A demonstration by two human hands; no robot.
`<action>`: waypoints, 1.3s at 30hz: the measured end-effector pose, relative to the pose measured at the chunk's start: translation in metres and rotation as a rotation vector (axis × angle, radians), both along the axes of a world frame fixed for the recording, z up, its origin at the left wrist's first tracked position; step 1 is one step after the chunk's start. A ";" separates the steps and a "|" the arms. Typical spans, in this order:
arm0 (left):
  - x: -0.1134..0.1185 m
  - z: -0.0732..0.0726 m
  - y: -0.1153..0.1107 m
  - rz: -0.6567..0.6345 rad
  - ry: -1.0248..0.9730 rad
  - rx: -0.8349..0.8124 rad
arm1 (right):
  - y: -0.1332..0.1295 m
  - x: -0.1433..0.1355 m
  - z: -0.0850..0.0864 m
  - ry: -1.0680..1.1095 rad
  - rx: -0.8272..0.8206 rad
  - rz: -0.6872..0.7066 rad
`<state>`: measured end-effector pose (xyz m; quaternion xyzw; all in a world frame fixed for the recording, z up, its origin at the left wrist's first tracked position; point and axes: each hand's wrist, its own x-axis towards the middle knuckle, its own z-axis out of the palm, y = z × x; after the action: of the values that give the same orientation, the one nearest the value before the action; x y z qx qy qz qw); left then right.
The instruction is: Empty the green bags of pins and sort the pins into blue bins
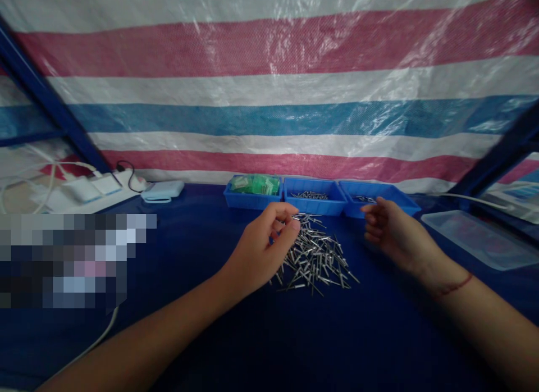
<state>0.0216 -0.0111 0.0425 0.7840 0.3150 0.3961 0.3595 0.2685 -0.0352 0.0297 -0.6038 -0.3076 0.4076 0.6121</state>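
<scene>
A loose pile of silver blind rivets (pixel 315 260) lies on the dark blue tabletop. At its upper left edge is my left hand (pixel 267 240), thumb and forefinger pinched together with a bit of shiny metal, seemingly a rivet, at the tips. My right hand (pixel 393 232) hovers in front of the right blue bin (pixel 396 198), slightly blurred, its fingers curled in; whatever they may hold is hidden. A few rivets lie in that bin. The middle blue bin (pixel 337 191) contains more rivets. Green-tinted plastic packets (pixel 256 184) fill the left blue bin (pixel 236 200).
To the right lies a clear plastic lid or tray (pixel 480 240). A white power strip (pixel 101 190) with plugs and cables and a pale blue case-like object (pixel 162 191) stand back left. Behind the bins hangs a striped sheet (pixel 269 117). A patch at left is pixelated.
</scene>
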 end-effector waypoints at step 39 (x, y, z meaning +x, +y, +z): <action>-0.009 -0.004 0.016 -0.122 0.426 0.282 | -0.030 -0.065 -0.005 -0.643 0.168 0.402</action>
<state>0.0125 0.0048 0.0389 0.9095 0.2775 0.2397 0.1956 0.2033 -0.0654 0.0242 -0.5762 -0.6282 0.2829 0.4397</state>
